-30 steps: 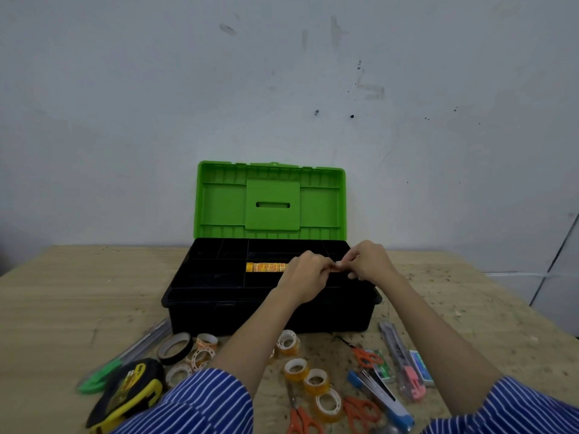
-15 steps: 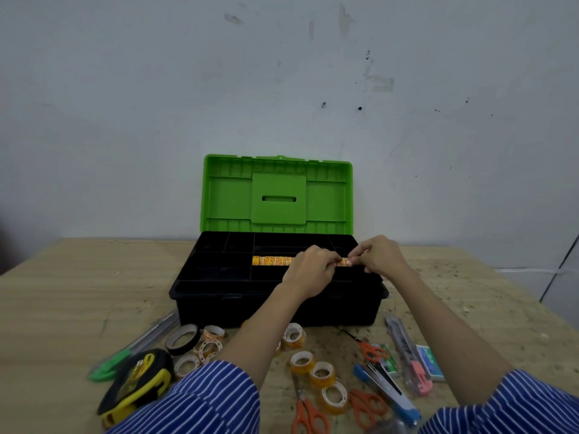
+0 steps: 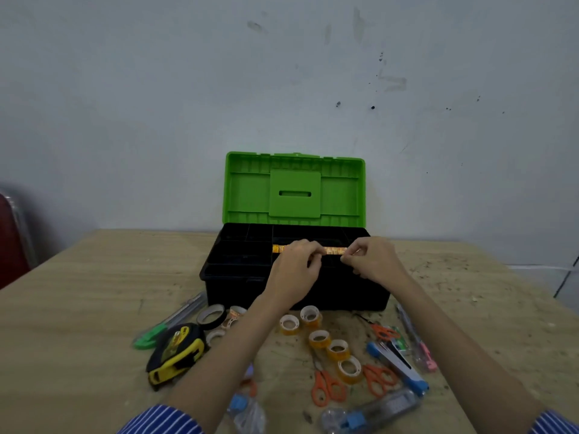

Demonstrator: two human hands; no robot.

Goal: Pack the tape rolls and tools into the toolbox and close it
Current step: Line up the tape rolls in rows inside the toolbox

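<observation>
No lettering can be read. The orange patterned strip over the black toolbox with its green lid bears marks too blurred to make out, as does the yellow-and-black tape measure.

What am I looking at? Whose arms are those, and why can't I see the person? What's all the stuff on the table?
The camera sits on the person's head and looks down, so you see only their arms in striped sleeves. There is no robot here, just two bare hands. The left hand and the right hand each pinch an end of a thin orange strip, holding it over the toolbox. That box is black, and its green lid stands open. On the wooden table in front lie things waiting to be packed: small yellow tape rolls, a black tape roll, orange scissors, a yellow and black tape measure and a blue stapler.
</observation>
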